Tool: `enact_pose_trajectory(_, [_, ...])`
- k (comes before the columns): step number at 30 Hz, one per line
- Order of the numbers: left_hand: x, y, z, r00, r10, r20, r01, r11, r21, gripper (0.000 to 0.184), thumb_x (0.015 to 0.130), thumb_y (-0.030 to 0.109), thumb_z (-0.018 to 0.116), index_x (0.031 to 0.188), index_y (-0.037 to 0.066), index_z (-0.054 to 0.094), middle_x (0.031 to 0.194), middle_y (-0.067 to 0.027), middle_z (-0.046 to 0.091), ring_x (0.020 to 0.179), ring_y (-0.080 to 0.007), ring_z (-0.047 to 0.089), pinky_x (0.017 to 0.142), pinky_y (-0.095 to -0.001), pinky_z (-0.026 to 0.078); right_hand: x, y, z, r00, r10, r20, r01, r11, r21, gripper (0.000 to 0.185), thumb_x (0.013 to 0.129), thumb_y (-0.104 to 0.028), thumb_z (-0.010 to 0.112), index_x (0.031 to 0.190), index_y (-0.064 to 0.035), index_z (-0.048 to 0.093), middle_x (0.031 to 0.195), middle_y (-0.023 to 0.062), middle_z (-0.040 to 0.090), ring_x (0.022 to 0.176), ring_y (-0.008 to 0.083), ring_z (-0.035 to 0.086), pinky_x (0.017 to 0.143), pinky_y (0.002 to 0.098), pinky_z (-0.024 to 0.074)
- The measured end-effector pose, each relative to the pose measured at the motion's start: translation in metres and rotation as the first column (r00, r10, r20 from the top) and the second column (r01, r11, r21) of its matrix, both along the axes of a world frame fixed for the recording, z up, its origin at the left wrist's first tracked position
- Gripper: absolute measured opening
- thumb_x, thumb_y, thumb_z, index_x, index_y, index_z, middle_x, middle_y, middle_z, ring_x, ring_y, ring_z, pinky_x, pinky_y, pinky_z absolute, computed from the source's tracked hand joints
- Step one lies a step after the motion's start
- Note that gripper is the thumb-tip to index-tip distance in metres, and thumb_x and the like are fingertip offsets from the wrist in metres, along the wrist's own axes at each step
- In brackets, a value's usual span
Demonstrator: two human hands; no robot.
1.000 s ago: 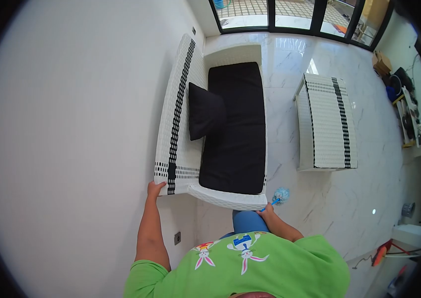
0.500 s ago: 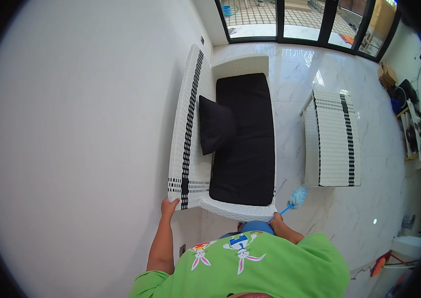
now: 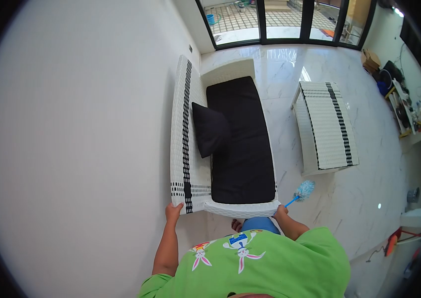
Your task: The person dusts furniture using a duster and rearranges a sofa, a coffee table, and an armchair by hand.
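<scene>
While gripping white woven sofa [image 3: 199, 170] at 7 o'clock in curled left hand [image 3: 173, 212], clutching fluffy light-blue duster [image 3: 304, 190] at 5 in right hand [image 3: 281, 213]. Gripped, not released; can't judge remainder.

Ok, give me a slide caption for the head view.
Left hand on the white woven sofa's back, right hand at its armrest with a blue duster.

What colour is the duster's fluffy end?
The fluffy end is pale blue and whitish; see the head view.
</scene>
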State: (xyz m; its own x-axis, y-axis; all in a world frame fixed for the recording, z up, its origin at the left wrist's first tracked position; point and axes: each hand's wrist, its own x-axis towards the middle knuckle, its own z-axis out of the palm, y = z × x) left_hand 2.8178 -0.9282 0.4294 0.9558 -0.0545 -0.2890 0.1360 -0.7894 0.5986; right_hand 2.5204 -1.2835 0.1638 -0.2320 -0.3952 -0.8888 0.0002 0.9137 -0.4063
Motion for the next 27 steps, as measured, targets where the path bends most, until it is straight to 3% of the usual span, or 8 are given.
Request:
enact_pose_trajectory(3, [0.000,0.027,-0.021,0.999,-0.039,0.002,0.039,0.998,-0.045,0.033,0.060,0.027,0.063,0.074,-0.002,0.057,0.069,-0.0139,0.059,0.063,-0.0227,0.057,0.058,-0.0308,0.043,-0.002,0.020,0.003,0.981,0.116,-0.157,-0.130,0.988,-0.083,0.030,0.075,-0.016,0.040,0.102,-0.0037,0.044,0.098,0.0163,0.048,0.086,0.0345,0.050,0.064,0.0520,0.0424])
enact_pose_trajectory(5, [-0.003,0.030,-0.027,0.999,-0.054,0.002,0.054,0.996,-0.075,0.033,0.061,0.026,0.064,0.075,-0.003,0.057,0.069,-0.0137,0.059,0.062,-0.0221,0.057,0.058,-0.0306,0.043,0.005,0.018,0.048,0.979,0.111,-0.169,-0.125,0.989,-0.079,0.035,0.069,-0.012,0.045,0.102,-0.0030,0.047,0.100,0.0164,0.050,0.093,0.0297,0.048,0.078,0.0345,0.0388])
enact_pose_trajectory(12, [0.014,0.031,-0.038,0.999,-0.011,-0.048,0.005,0.991,-0.136,0.030,0.062,0.022,0.063,0.077,-0.003,0.057,0.070,-0.0127,0.059,0.063,-0.0209,0.057,0.059,-0.0294,0.043,0.006,0.019,0.006,0.979,0.197,-0.053,-0.201,0.976,-0.086,0.034,0.071,-0.025,0.053,0.100,-0.0082,0.050,0.100,0.0141,0.051,0.090,0.0274,0.050,0.077,0.0340,0.0394])
enact_pose_trajectory(14, [0.012,0.035,-0.047,1.000,-0.024,0.009,0.025,0.994,-0.106,0.031,0.063,0.022,0.062,0.079,-0.004,0.056,0.072,-0.0127,0.059,0.065,-0.0210,0.057,0.060,-0.0295,0.043,-0.007,0.017,0.015,0.941,0.337,0.044,-0.330,0.936,-0.120,0.033,0.074,-0.032,0.049,0.104,-0.0166,0.045,0.102,0.0120,0.046,0.087,0.0338,0.048,0.064,0.0539,0.0399])
enact_pose_trajectory(18, [0.020,0.031,-0.048,0.999,-0.043,-0.007,0.041,0.987,-0.152,0.033,0.065,0.023,0.060,0.083,-0.004,0.055,0.076,-0.0143,0.058,0.068,-0.0217,0.057,0.061,-0.0299,0.043,-0.026,0.014,0.059,0.933,0.330,0.143,-0.330,0.944,-0.023,0.032,0.075,-0.033,0.049,0.098,-0.0102,0.046,0.096,0.0103,0.048,0.080,0.0295,0.052,0.062,0.0462,0.0435])
enact_pose_trajectory(21, [0.024,0.032,-0.046,0.998,-0.031,0.051,0.038,0.989,-0.142,0.034,0.066,0.024,0.059,0.084,-0.005,0.053,0.078,-0.0157,0.057,0.069,-0.0237,0.056,0.061,-0.0308,0.043,-0.053,0.024,0.063,0.894,0.444,0.054,-0.434,0.891,-0.136,0.027,0.076,-0.029,0.049,0.085,-0.0030,0.049,0.079,0.0087,0.053,0.065,0.0222,0.056,0.051,0.0366,0.0462])
enact_pose_trajectory(23, [0.025,0.044,-0.037,0.996,0.002,0.093,0.002,0.999,-0.048,0.035,0.067,0.026,0.059,0.082,-0.005,0.052,0.078,-0.0162,0.057,0.070,-0.0260,0.056,0.062,-0.0323,0.042,-0.075,0.032,0.098,0.934,0.357,0.010,-0.338,0.894,-0.294,0.026,0.077,-0.026,0.048,0.068,-0.0014,0.050,0.049,0.0061,0.049,0.039,0.0147,0.048,0.029,0.0257,0.0362])
enact_pose_trajectory(27, [0.030,0.055,-0.033,0.982,-0.047,0.184,0.047,0.999,0.004,0.042,0.068,0.029,0.058,0.090,-0.005,0.046,0.086,-0.0182,0.054,0.081,-0.0282,0.052,0.070,-0.0341,0.039,-0.112,-0.019,0.115,0.935,0.266,-0.235,-0.355,0.733,-0.580,0.033,0.078,-0.028,0.046,0.057,-0.0029,0.045,0.047,0.0047,0.048,0.038,0.0129,0.048,0.035,0.0254,0.0373])
